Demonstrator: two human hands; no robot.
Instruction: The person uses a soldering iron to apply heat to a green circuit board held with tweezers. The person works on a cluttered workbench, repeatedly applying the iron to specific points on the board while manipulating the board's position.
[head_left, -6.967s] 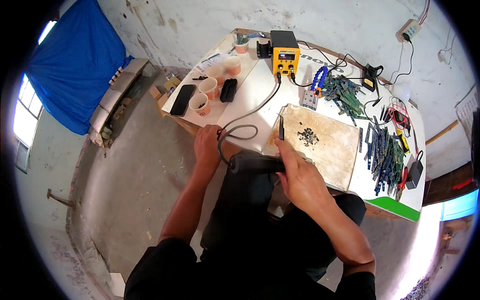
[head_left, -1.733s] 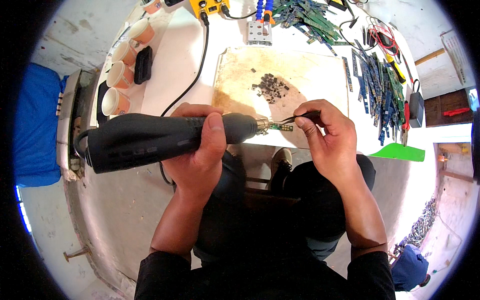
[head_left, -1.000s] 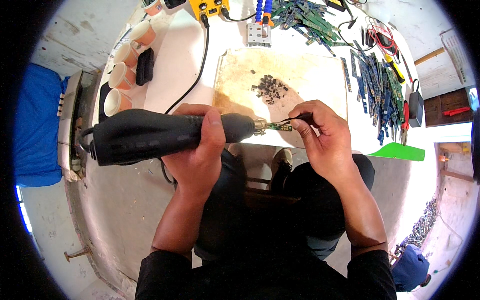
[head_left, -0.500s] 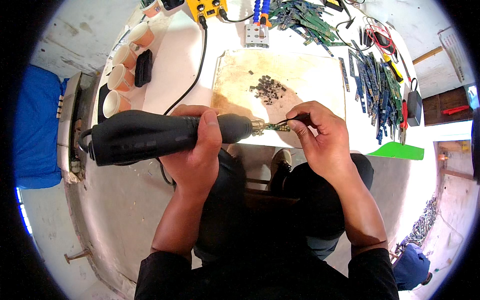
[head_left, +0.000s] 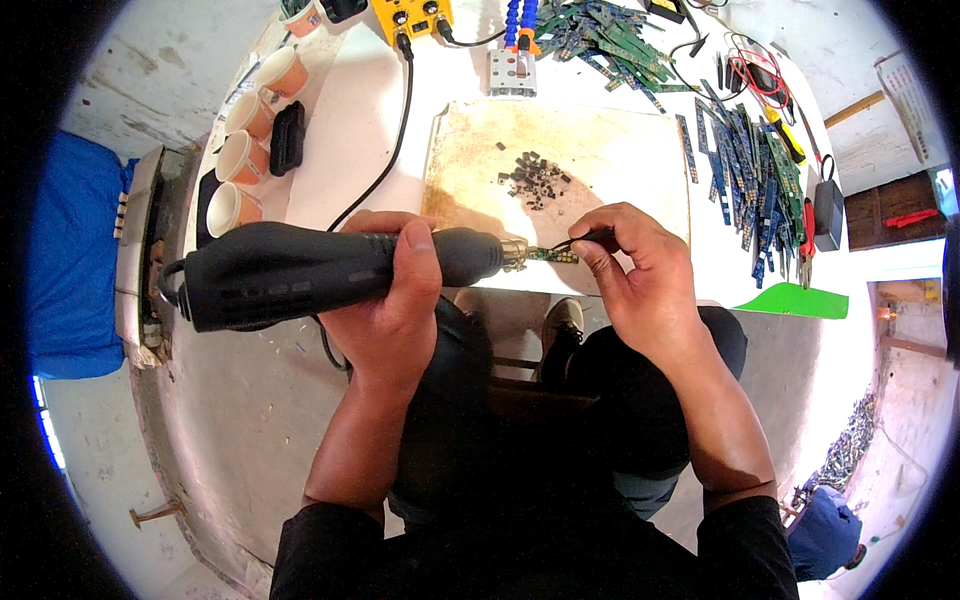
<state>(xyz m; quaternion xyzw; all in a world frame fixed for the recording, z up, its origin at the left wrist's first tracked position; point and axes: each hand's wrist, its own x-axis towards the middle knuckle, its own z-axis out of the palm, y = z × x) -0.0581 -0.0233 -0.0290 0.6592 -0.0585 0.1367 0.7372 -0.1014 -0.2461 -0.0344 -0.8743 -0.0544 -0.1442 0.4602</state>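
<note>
My left hand (head_left: 390,300) is wrapped round the black body of a hot air gun (head_left: 290,275), held level with its metal nozzle (head_left: 514,255) pointing right. Just past the nozzle lies a narrow green circuit board strip (head_left: 556,256), at the near edge of a stained pale work board (head_left: 455,150). Between thumb and fingers, my right hand (head_left: 645,285) pinches thin dark tweezers (head_left: 572,241), whose tips reach the strip close to the nozzle. What the tips touch is too small to tell. Beyond them is a loose pile of small black chips (head_left: 538,180).
Many circuit board strips lie heaped at the right (head_left: 755,180) and at the back (head_left: 605,45). Paper cups (head_left: 240,157) line the left side. A yellow control box (head_left: 415,15) stands at the back, its black cable (head_left: 395,150) crossing the table. Red-handled pliers (head_left: 808,235) lie far right.
</note>
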